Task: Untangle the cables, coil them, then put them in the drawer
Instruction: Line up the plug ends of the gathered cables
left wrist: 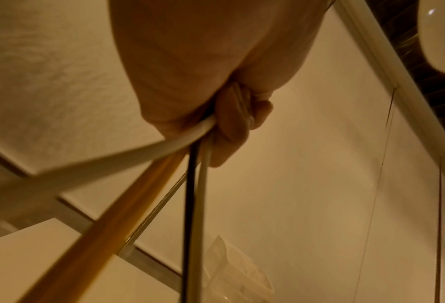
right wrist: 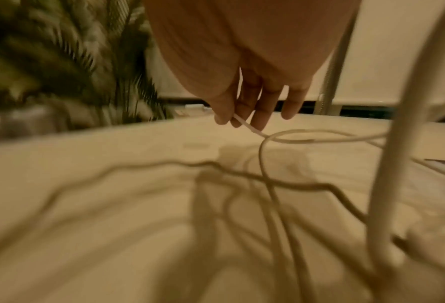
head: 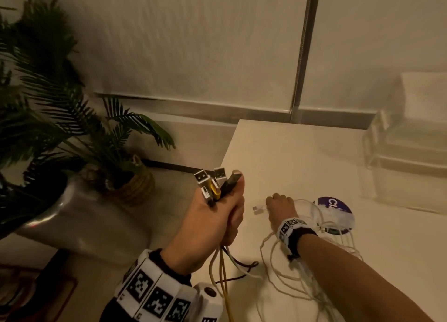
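Table [head: 278,152], white, carries the work, with a clear drawer unit [head: 408,138] at its far right corner and a potted palm [head: 72,118] standing off its left edge. Loose cables [head: 302,283], mostly white, sprawl in loops over the near part of the table, some crossing a round purple-and-white disc [head: 336,213]. The left hand [head: 217,215] is raised beside the table's left edge, clenched around a bundle of cable ends [head: 215,184], whose USB plugs stick up past the thumb while white, yellow and dark cords hang from the fist. The right hand [head: 280,207] is low over the table, pinching one thin white cable [right wrist: 249,128] between thumb and fingertips near its small plug [head: 257,209]
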A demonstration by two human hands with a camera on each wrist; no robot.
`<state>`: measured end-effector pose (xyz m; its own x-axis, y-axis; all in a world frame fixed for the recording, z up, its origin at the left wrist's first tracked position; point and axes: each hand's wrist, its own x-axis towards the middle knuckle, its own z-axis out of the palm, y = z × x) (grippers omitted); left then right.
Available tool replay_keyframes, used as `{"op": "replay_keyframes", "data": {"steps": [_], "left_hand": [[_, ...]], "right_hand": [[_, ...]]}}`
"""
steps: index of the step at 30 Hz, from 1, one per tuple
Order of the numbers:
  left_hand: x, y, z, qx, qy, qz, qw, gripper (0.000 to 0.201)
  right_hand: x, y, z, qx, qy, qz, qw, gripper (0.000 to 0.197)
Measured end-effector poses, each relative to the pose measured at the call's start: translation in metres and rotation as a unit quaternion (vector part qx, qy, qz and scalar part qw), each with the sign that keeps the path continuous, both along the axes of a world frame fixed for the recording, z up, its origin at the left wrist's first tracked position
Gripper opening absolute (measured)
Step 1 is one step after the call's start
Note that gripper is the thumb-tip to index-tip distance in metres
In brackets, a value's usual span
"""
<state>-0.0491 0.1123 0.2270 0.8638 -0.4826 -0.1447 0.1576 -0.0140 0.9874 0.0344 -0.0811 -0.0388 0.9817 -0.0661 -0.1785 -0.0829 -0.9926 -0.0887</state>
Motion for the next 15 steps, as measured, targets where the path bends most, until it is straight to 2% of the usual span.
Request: {"op": "replay_keyframes", "data": {"steps": [2, 3, 5, 7, 9, 11, 15], "left_hand": [[-0.002, -0.005, -0.001, -0.003, 0.007, 0.006, 1.000, 0.052], [-0.004, -0.009, 0.000, -0.007, 0.012, 0.008, 1.000, 0.051], [-0.008, -0.019, 0.004, -0.027, 0.012, 0.007, 1.000, 0.046], [-0.012, -0.033, 0.006, -0.047, -0.009, 0.011, 0.999, 0.045], [-0.018, -0.052, 0.012, -0.054, -0.042, 0.018, 0.998, 0.045], [-0.026, -0.073, 0.021, -0.071, -0.071, 0.022, 0.995, 0.040], [-0.047, -0.111, 0.047, -0.119, -0.093, 0.025, 0.988, 0.028]], "right_hand": [[-0.004, -0.011, 0.029, 0.132, -0.087, -0.018, 0.987, 0.018], [-0.009, -0.018, 0.048, 0.201, -0.140, -0.037, 0.969, 0.017], [-0.026, -0.034, 0.096, 0.311, -0.251, -0.072, 0.914, 0.014], [-0.048, -0.048, 0.148, 0.383, -0.321, -0.094, 0.861, 0.016], [-0.073, -0.057, 0.199, 0.458, -0.343, -0.115, 0.812, 0.018], [-0.103, -0.060, 0.244, 0.543, -0.327, -0.128, 0.763, 0.018], [-0.171, -0.053, 0.302, 0.619, -0.283, -0.103, 0.726, 0.022]]}}
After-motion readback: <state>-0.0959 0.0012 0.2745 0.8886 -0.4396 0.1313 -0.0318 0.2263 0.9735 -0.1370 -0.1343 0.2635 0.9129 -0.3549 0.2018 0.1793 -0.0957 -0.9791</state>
